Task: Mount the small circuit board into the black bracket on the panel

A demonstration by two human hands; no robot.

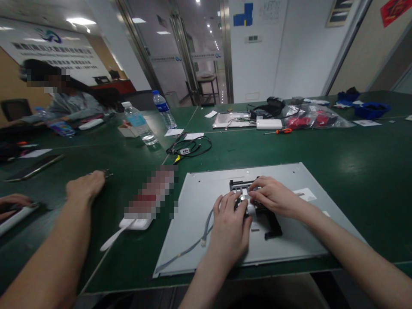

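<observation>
Grey back panel (289, 180) lies flat on the green table (354, 150), near edge. Left hand (230, 227): fingers together, pressed on the black bracket (272, 227) (grip hidden). Right hand (273, 197) pinches a small pale part (249, 209). Panel likely thin, stiff and sharp-edged; best lifted by its long sides.

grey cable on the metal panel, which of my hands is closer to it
Left. The left hand lies just beside the grey cable, at its right; the right hand is farther right, over the black bracket.
</observation>
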